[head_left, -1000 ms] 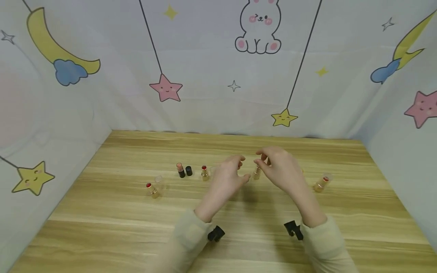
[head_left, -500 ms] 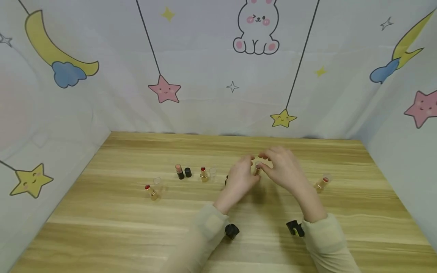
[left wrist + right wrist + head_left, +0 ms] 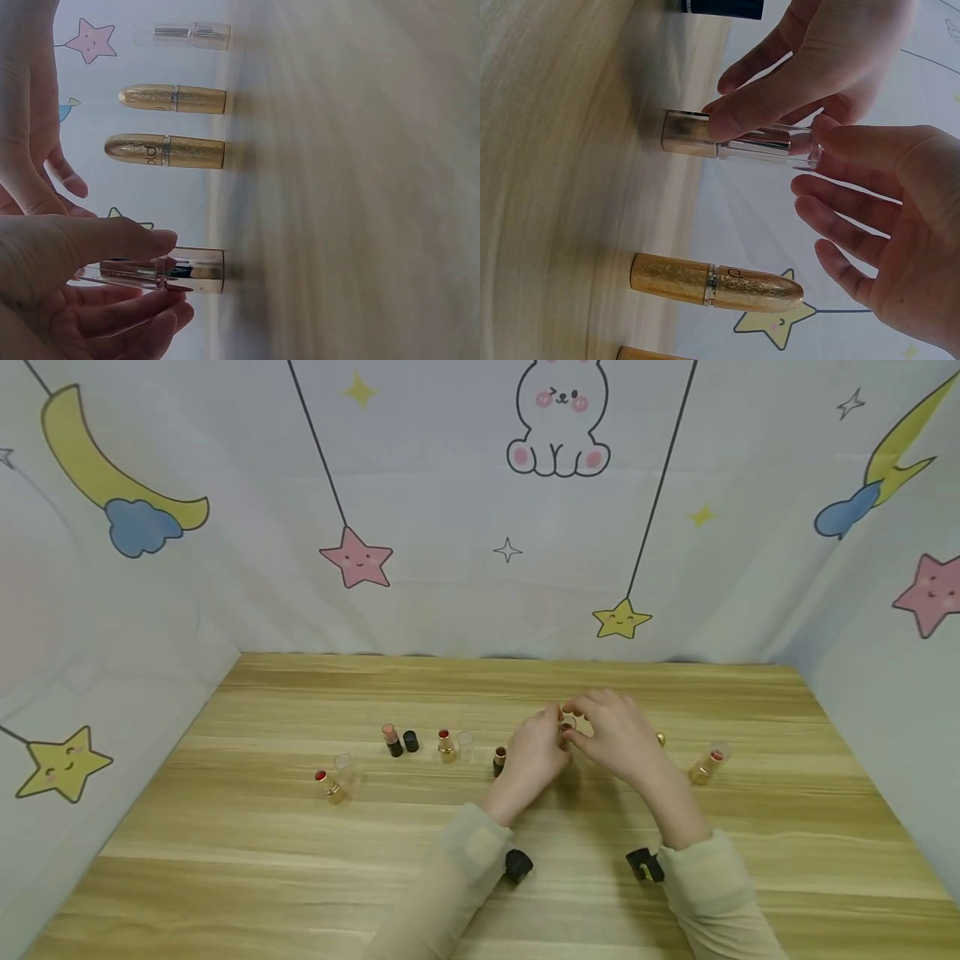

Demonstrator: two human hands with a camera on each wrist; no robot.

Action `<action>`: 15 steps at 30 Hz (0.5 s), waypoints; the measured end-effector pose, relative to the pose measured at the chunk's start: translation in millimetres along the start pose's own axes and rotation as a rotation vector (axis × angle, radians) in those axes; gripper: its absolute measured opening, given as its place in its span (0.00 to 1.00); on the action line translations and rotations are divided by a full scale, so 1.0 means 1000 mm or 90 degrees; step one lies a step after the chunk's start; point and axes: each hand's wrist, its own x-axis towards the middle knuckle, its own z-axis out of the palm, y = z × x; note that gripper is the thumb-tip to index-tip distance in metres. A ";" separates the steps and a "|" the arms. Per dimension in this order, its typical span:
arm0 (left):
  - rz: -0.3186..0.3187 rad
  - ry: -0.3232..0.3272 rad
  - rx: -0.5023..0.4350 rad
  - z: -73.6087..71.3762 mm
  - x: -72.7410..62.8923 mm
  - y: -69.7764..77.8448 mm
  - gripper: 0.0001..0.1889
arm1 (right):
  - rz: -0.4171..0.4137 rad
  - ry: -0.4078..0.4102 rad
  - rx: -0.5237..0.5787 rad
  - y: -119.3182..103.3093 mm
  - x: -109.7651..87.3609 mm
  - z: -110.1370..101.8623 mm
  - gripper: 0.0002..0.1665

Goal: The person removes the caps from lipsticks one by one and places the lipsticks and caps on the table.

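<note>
An upright lipstick (image 3: 686, 136) with a transparent case stands on the table between the two hands. My left hand (image 3: 531, 758) pinches it round its middle, thumb on one side and fingers on the other. The clear cap (image 3: 769, 158) sits over its upper part. At the top of that cap, my right hand (image 3: 621, 732) pinches with thumb and index finger, while its other fingers spread loosely in the right wrist view. Beside my left hand is a dark lipstick (image 3: 499, 762). Right of the held one stands a gold bullet-shaped lipstick (image 3: 746, 288).
To the left are a red lipstick (image 3: 330, 788), a peach lipstick (image 3: 392, 741) with its black cap (image 3: 410, 742), and a gold-based red lipstick (image 3: 446, 748) beside a clear cap (image 3: 466, 743). Farther right stands a clear-capped lipstick (image 3: 707, 767). A printed curtain (image 3: 435, 610) hangs behind the table.
My left hand has moved right and its fingers have closed round the lipstick. My right hand stays over the lipstick's top, its fingers now at the clear cap.
</note>
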 end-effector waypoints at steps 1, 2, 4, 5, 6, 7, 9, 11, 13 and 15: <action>-0.001 0.002 0.000 0.001 0.001 0.000 0.16 | 0.002 -0.002 -0.001 0.000 0.000 0.001 0.20; -0.002 0.002 0.000 0.002 0.001 0.000 0.16 | 0.004 -0.003 -0.001 0.000 0.000 0.002 0.20; -0.003 0.005 0.003 0.003 0.002 0.000 0.17 | 0.007 -0.003 -0.001 0.000 0.000 0.004 0.20; -0.004 0.006 0.006 0.004 0.003 -0.001 0.17 | 0.010 -0.005 -0.001 0.000 0.000 0.005 0.20; -0.006 0.006 0.009 0.005 0.004 -0.001 0.18 | 0.011 -0.005 -0.001 0.000 0.001 0.006 0.20; -0.008 0.007 0.011 0.005 0.004 -0.001 0.18 | 0.012 -0.005 0.000 0.000 0.001 0.007 0.20; -0.014 0.006 0.015 0.007 0.005 -0.001 0.18 | 0.013 -0.006 0.001 -0.001 0.001 0.009 0.20; -0.020 0.003 0.016 0.008 0.006 -0.001 0.17 | 0.017 -0.006 0.002 -0.001 0.002 0.011 0.19; -0.023 0.000 0.016 0.009 0.007 -0.001 0.16 | 0.019 -0.005 0.003 0.000 0.002 0.012 0.18; -0.023 0.000 0.010 0.009 0.007 -0.001 0.16 | 0.019 0.000 0.005 0.000 0.002 0.014 0.17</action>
